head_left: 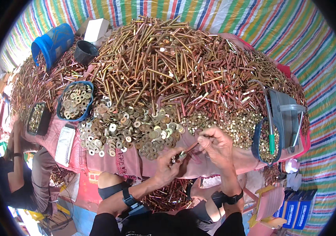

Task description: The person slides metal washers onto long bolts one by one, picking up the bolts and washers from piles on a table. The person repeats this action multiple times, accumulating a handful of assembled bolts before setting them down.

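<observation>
My left hand is closed around the lower end of a copper-coloured bolt, with small shiny metal pieces showing at its fingertips; I cannot tell exactly what these are. The fingers of my right hand pinch the bolt's upper end. Just beyond my hands, on the pink cloth, lies a spread of flat washers. Gold-coloured nuts are heaped behind my right hand. A big mound of long bolts rises behind both. More bolts lie below, between my legs.
At left are a blue tub of washers, a dark tray, a white packet, a blue bucket and a black cup. A nut container and grey basket stand right. Another person sits at left.
</observation>
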Action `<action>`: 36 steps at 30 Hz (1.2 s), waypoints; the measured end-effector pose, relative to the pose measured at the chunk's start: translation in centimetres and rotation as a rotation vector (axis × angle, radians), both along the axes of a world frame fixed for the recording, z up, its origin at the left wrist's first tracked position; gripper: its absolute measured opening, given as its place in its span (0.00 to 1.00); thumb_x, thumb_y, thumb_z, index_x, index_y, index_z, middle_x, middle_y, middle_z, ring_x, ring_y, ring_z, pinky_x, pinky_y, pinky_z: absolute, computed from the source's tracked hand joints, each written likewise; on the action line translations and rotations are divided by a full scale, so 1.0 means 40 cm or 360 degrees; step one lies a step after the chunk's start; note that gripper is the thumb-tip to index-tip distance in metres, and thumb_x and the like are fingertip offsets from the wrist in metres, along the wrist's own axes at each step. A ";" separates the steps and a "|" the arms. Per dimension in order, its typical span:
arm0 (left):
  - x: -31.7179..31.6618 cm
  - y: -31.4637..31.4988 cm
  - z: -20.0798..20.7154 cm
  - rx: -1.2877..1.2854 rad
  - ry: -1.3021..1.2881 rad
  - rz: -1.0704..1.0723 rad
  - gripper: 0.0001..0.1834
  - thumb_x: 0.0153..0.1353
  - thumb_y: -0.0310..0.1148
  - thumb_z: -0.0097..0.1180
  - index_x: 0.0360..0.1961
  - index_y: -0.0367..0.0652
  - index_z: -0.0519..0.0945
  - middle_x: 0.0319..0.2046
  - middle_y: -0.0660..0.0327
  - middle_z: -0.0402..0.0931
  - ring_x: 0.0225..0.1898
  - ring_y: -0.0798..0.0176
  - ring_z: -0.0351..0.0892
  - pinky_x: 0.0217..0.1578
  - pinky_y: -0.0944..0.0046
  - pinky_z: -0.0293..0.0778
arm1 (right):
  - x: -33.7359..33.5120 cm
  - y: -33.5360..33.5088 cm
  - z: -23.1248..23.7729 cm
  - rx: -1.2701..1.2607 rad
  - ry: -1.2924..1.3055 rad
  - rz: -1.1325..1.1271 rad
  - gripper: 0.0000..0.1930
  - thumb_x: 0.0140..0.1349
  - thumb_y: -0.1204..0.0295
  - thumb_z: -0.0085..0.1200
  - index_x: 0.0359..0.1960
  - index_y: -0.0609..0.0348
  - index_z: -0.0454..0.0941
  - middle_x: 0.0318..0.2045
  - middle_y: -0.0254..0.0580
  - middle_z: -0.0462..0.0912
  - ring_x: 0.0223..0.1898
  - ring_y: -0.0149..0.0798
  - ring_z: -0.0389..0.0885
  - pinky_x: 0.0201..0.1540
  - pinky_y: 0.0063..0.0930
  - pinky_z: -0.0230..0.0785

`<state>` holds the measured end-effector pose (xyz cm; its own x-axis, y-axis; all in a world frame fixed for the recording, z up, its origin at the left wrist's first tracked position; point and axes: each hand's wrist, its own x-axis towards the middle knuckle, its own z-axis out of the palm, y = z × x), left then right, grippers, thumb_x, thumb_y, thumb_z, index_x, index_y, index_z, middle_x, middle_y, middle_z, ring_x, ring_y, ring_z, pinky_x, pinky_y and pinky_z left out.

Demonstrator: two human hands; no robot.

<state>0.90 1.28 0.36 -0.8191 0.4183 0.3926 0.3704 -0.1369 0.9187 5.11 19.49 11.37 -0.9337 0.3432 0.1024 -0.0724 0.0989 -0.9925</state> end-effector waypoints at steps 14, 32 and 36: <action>-0.010 -0.016 0.010 -0.0041 0.0058 -0.0152 0.24 0.59 0.15 0.57 0.58 0.36 0.82 0.47 0.47 0.86 0.47 0.50 0.87 0.48 0.57 0.81 | -0.005 -0.053 0.028 0.1181 0.0376 0.0115 0.09 0.60 0.74 0.71 0.37 0.63 0.83 0.32 0.41 0.82 0.29 0.35 0.81 0.30 0.31 0.72; -0.011 -0.026 0.014 -0.0147 0.0073 -0.0058 0.15 0.63 0.21 0.57 0.51 0.36 0.82 0.41 0.48 0.83 0.40 0.46 0.85 0.42 0.55 0.80 | -0.061 0.053 -0.176 0.1251 -0.0228 -0.0371 0.09 0.63 0.69 0.68 0.40 0.61 0.87 0.33 0.46 0.85 0.35 0.45 0.85 0.38 0.37 0.75; -0.007 -0.037 0.018 -0.0168 0.0054 -0.0083 0.15 0.63 0.22 0.58 0.51 0.36 0.82 0.40 0.48 0.83 0.40 0.46 0.85 0.41 0.55 0.80 | -0.088 0.041 -0.199 0.1482 -0.0193 -0.0465 0.11 0.63 0.68 0.68 0.43 0.60 0.87 0.34 0.49 0.84 0.36 0.50 0.85 0.40 0.41 0.76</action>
